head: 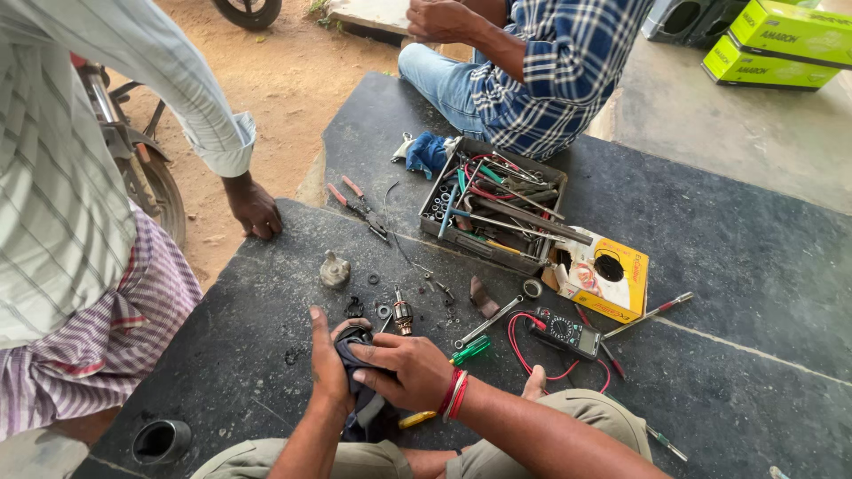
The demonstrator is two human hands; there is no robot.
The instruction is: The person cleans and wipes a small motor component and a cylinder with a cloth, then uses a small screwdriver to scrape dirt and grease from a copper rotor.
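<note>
Both my hands are closed on a dark cloth (364, 390) low over the black surface (710, 266): my left hand (327, 368) pinches its edge, my right hand (404, 368) presses on top. It looks soft, light and limp, likely greasy, so I would bunch it rather than grip one corner. A small armature (403, 316) lies just beyond.

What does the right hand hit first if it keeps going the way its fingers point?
The right hand points leftward across the dark cloth-wrapped part, so it would meet the left hand gripping that part's far side almost at once. Depth looks shared; both clasp the same bundle.
</note>
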